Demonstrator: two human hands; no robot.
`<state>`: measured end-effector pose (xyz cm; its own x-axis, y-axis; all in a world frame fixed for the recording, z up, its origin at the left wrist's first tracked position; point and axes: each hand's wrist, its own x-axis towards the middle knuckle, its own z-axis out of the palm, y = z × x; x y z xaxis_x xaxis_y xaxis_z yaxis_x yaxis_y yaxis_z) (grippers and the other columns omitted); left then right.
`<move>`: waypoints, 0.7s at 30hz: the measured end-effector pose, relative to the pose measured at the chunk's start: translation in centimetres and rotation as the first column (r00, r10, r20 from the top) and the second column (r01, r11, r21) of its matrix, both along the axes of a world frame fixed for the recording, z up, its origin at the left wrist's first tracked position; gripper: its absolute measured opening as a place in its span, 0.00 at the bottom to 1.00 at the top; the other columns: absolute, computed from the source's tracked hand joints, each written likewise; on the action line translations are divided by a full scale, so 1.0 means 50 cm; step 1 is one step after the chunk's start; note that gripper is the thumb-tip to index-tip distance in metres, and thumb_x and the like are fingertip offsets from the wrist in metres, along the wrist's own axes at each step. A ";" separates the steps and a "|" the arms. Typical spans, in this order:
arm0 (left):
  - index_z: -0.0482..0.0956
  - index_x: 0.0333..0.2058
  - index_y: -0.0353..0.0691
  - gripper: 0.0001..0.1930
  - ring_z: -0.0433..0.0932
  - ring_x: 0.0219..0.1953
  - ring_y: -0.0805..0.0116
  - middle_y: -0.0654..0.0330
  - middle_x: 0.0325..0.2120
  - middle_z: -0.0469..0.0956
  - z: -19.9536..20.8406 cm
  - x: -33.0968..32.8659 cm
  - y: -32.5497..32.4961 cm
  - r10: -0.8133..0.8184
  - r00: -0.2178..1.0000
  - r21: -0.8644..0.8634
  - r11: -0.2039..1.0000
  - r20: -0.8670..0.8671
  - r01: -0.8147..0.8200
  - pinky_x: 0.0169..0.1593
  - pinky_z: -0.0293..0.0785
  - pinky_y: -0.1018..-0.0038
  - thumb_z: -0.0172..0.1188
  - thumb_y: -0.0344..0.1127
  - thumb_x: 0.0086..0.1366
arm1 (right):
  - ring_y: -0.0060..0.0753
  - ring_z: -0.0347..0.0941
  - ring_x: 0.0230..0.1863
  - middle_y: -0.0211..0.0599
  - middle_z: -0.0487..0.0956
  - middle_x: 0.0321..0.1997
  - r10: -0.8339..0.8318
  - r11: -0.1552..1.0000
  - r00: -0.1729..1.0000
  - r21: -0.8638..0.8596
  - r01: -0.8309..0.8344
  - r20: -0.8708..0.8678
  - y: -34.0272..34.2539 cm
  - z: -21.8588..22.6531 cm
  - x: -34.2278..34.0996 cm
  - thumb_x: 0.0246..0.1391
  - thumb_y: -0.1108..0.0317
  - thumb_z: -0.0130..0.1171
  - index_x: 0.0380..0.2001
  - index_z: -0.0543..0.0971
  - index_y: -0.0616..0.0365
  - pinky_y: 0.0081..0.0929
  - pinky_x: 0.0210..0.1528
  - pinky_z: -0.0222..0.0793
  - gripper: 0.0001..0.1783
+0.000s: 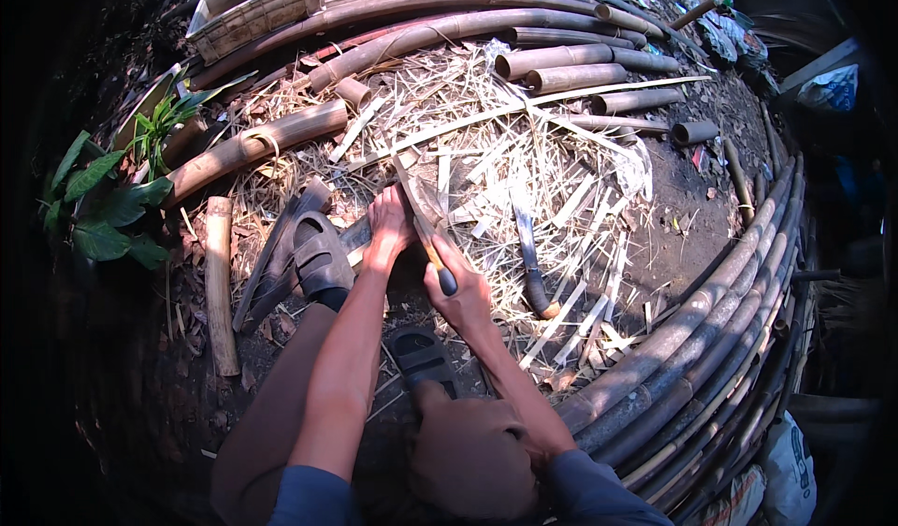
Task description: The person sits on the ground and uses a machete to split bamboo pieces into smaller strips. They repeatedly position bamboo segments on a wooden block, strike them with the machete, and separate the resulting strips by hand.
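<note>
My right hand (pixel 460 288) is wrapped round the orange-brown, black-ended handle of a bladed tool (pixel 428 231). Its narrow blade points away from me, close beside my left hand (pixel 388 219). The fingers of that hand are curled downward, and what lies under them is mostly hidden. A dark length of bamboo (pixel 356 234) shows between the left hand and my left sandal (pixel 321 253). To the right, a machete (pixel 524 231) with a dark curved handle lies on pale bamboo shavings (pixel 486 166), apart from both hands.
Cut bamboo tubes (pixel 575 79) and long poles (pixel 449 28) lie at the far side. More poles (pixel 673 348) curve along the right. A plastic crate (pixel 257 12) stands far left, above a leafy plant (pixel 108 199). A short pale log (pixel 221 288) lies left of my feet.
</note>
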<state>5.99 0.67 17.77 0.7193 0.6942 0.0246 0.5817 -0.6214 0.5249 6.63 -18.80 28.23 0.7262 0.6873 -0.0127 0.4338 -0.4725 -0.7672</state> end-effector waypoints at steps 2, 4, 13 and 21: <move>0.64 0.53 0.37 0.36 0.67 0.55 0.50 0.49 0.49 0.69 0.005 -0.004 0.006 -0.017 0.999 -0.039 0.999 -0.050 0.016 0.57 0.63 0.57 0.67 0.47 0.48 | 0.52 0.79 0.39 0.53 0.80 0.41 -0.010 0.998 1.000 0.062 0.010 0.008 0.035 0.014 0.008 0.54 0.61 0.59 0.57 0.74 0.52 0.36 0.40 0.74 0.25; 0.63 0.54 0.38 0.40 0.67 0.56 0.50 0.50 0.50 0.69 -0.028 -0.034 0.041 0.063 0.997 -0.022 0.998 -0.039 -0.064 0.57 0.63 0.57 0.70 0.45 0.44 | 0.48 0.80 0.31 0.53 0.81 0.37 0.037 0.999 0.999 -0.020 -0.036 0.036 -0.016 0.017 -0.045 0.54 0.62 0.59 0.58 0.73 0.52 0.36 0.36 0.74 0.27; 0.63 0.53 0.34 0.39 0.68 0.55 0.48 0.47 0.50 0.70 -0.018 -0.026 0.041 0.027 0.998 0.070 0.997 -0.048 -0.024 0.56 0.65 0.56 0.69 0.38 0.42 | 0.44 0.81 0.30 0.48 0.82 0.39 0.011 0.995 0.998 0.096 -0.017 0.059 -0.078 -0.010 -0.065 0.52 0.66 0.61 0.58 0.73 0.50 0.34 0.31 0.77 0.28; 0.61 0.55 0.36 0.44 0.68 0.55 0.47 0.47 0.51 0.70 0.045 -0.027 0.015 0.001 0.996 -0.048 0.999 -0.087 -0.005 0.57 0.65 0.55 0.74 0.43 0.39 | 0.43 0.83 0.34 0.48 0.82 0.41 0.063 0.995 0.998 0.075 -0.060 -0.028 -0.328 0.023 -0.097 0.50 0.69 0.62 0.59 0.73 0.52 0.32 0.35 0.78 0.29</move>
